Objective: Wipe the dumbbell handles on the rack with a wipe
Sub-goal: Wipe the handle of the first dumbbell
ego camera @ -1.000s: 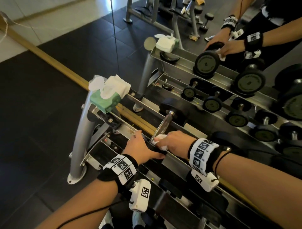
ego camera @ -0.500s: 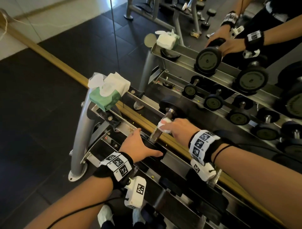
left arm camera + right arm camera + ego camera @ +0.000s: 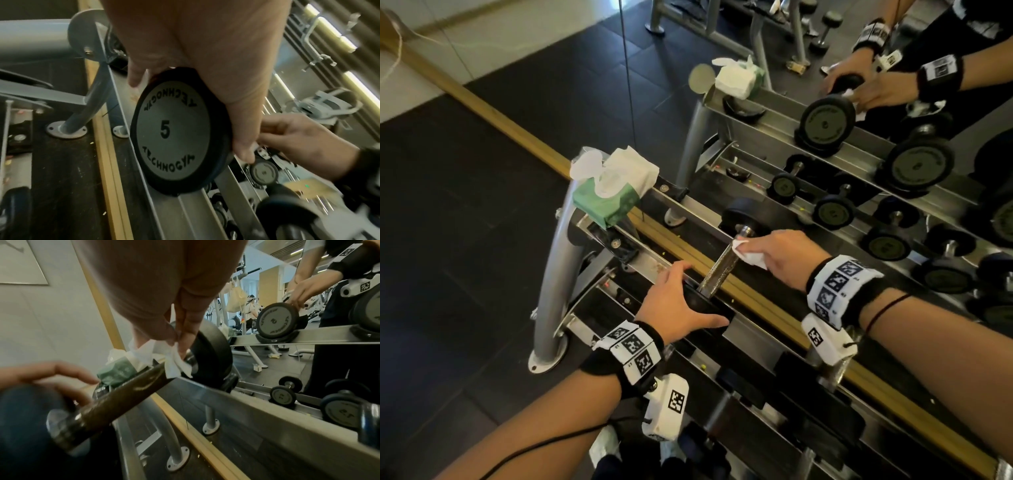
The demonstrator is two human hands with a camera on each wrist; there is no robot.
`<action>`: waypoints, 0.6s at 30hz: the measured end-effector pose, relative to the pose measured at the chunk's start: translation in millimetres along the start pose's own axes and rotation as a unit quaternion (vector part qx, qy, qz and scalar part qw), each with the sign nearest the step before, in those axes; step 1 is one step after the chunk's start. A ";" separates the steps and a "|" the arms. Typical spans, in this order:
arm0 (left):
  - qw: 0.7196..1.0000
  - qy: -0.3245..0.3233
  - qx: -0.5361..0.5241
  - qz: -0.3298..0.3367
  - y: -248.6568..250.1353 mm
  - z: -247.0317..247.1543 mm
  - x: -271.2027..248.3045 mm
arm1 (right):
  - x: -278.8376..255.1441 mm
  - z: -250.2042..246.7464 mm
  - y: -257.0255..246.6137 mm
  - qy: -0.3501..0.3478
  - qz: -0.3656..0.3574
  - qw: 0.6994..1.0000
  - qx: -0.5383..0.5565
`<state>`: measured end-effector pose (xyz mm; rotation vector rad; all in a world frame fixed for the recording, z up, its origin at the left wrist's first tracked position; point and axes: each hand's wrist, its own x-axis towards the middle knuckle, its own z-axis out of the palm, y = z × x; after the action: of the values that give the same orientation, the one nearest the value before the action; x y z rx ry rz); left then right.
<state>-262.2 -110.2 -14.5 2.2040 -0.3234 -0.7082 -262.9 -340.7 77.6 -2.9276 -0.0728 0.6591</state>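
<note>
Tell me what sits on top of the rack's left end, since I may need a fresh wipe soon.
A green wipe pack sits on the rack end, white wipes bunched out of its top. How many remain inside is hidden.

1. A white wipe [image 3: 751,255] against a dull, speckled metal dumbbell handle [image 3: 717,270].
2. Black rubber dumbbell head [image 3: 176,129], its grey face plate lettered and numbered "5" in black.
3. Silver-grey steel rack [image 3: 553,260] over a black floor [image 3: 465,240].
4. Green wipes packet [image 3: 604,205] with white sheets spilling out.
5. Black wristbands [image 3: 631,349] carrying white panels of black square codes.
6. A mustard-yellow strip [image 3: 510,126] along the mirror's base.
</note>
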 end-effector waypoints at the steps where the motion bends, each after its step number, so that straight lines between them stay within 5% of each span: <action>1: 0.999 0.014 0.033 0.030 1.5 2.8 -4.7 | -1.8 5.2 -3.6 0.003 -0.006 1.000 0.008; 4: 0.971 0.064 0.158 0.168 4.8 6.2 -15.4 | -2.2 20.1 -13.6 0.003 -0.016 1.000 -0.009; 7: 0.959 0.007 0.169 0.228 5.9 -0.9 -14.6 | -0.9 24.8 -16.7 -0.040 -0.014 0.999 -0.030; 10: 0.945 -0.047 0.218 0.239 5.9 -1.5 -6.9 | -5.7 20.2 -6.4 -0.050 -0.017 0.998 -0.018; 18: 0.964 -0.013 0.164 0.208 1.3 0.4 0.7 | -19.8 23.4 23.4 0.005 0.011 0.998 0.055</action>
<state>-261.9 -111.6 -14.0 2.3218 -0.9445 -0.4731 -290.4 -362.5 61.6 -2.8294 -0.0022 0.6307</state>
